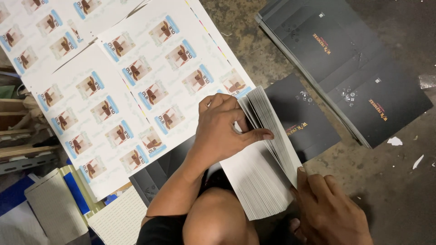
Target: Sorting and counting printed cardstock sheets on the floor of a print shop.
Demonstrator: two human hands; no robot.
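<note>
So the left hand (222, 129) sits on top of a thick stack of cards (265, 159), fingers (227, 103) curled over the upper edge and thumb pressed across the fanned sheets, pinching part of the pile up on edge. The right hand (329, 211) props the stack from below, fingers together against its lower right corner. The stack rests low in the middle, just above a bare knee (218, 218), on a concrete floor (399, 181).

Stuff crowding around: big white printed sheets (136, 77) with rows of small labels spread out left, touching the stack's top edge. A black printed sheet (304, 122) lies right behind the stack, and a bigger pile of black sheets (349, 63) sits further right. White paper scraps (395, 141) lie near that pile.
</note>
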